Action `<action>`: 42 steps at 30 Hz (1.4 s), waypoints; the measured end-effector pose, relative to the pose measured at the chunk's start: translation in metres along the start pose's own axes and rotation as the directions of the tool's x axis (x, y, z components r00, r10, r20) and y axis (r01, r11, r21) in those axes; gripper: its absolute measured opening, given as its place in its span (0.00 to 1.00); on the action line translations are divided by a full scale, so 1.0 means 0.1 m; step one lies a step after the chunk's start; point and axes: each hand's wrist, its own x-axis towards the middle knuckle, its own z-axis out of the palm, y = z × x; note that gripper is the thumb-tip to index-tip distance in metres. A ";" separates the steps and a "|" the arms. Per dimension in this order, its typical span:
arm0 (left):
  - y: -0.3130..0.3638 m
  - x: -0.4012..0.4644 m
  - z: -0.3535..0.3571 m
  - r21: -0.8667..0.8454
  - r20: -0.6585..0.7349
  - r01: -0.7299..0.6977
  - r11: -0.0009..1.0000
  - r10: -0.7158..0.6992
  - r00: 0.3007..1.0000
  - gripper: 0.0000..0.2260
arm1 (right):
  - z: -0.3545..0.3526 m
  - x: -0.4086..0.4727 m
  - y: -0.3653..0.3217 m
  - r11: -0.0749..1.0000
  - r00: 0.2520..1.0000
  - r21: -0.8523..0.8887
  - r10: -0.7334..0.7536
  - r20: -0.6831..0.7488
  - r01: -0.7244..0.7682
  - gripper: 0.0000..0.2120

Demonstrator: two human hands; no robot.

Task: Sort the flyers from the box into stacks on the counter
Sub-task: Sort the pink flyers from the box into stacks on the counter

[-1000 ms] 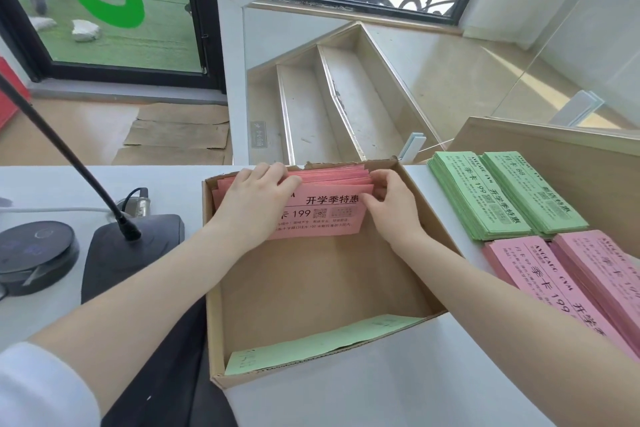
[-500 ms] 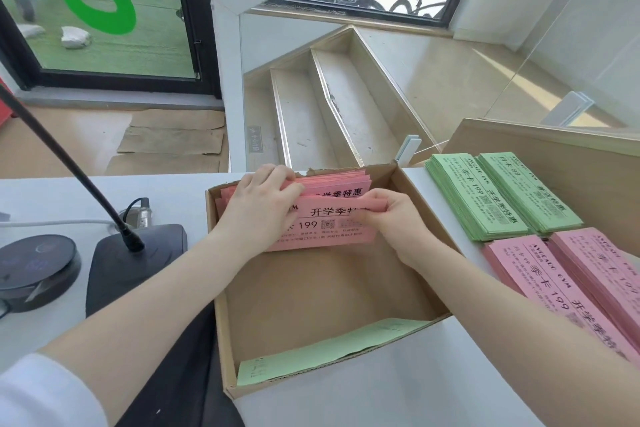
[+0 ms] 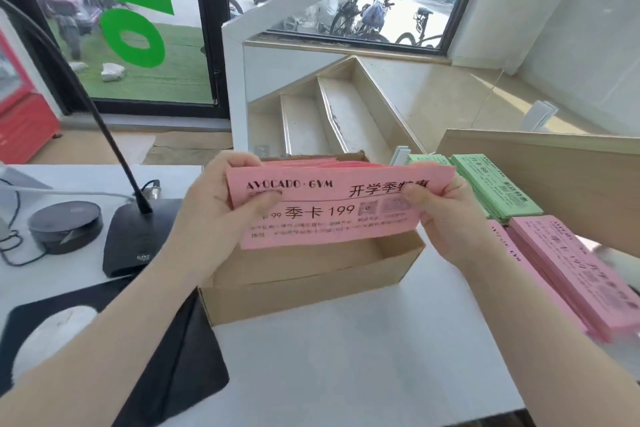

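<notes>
I hold a bundle of pink flyers (image 3: 332, 218) upright above the open cardboard box (image 3: 311, 291). My left hand (image 3: 221, 211) grips the bundle's left end, thumb on the front sheet. My right hand (image 3: 446, 215) pinches its right end. The box's inside is mostly hidden behind the flyers and its near wall. On the counter to the right lie stacks of green flyers (image 3: 498, 191) at the back and stacks of pink flyers (image 3: 581, 274) nearer to me.
A gooseneck microphone on a black base (image 3: 138, 236) and a round black device (image 3: 65, 225) stand left of the box. A white mouse (image 3: 52, 333) rests on a black pad (image 3: 180, 357). A wooden panel (image 3: 554, 177) rises behind the stacks at right.
Both hands have lifted the pink bundle up out of the box toward me. The view has tilted up, so the green flyer on the box floor is hidden.
</notes>
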 end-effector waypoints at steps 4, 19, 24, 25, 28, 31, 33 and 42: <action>0.06 -0.62 0.35 -0.078 0.008 0.092 0.993 -0.092 0.996 0.15 | -0.21 -0.57 -0.03 0.999 0.999 -0.021 0.044 -0.004 -0.044 0.15; -0.56 -1.86 0.79 -0.051 -0.042 0.382 0.923 -0.384 0.922 0.10 | -0.44 -1.71 0.68 0.930 0.936 -0.112 0.345 -0.067 -0.350 0.10; -0.57 -1.90 0.89 -0.021 -0.086 0.340 0.940 -0.340 0.936 0.06 | -0.31 -1.78 0.65 0.945 0.952 -0.120 0.299 -0.070 -0.305 0.05; -0.54 -1.89 0.89 -0.019 -0.091 0.320 0.947 -0.320 0.943 0.05 | -0.31 -1.78 0.62 0.955 0.960 -0.112 0.267 -0.079 -0.275 0.05; -0.54 -1.88 0.84 -0.006 -0.075 0.283 0.959 -0.282 0.956 0.06 | -0.35 -1.82 0.61 0.957 0.965 -0.151 0.228 -0.131 -0.246 0.07; -0.67 -1.91 0.83 0.102 -0.006 0.361 0.927 -0.362 0.932 0.10 | -0.32 -1.90 0.72 0.922 0.927 -0.162 0.319 -0.199 -0.353 0.07; -0.71 -1.89 0.82 0.175 0.006 0.368 0.913 -0.374 0.927 0.11 | -0.28 -1.89 0.74 0.921 0.910 -0.134 0.323 -0.259 -0.365 0.07; -0.29 -1.49 0.78 0.250 0.289 0.088 0.964 -0.161 0.944 0.16 | -0.50 -1.92 0.36 0.844 0.892 -0.400 0.181 -0.414 -0.357 0.07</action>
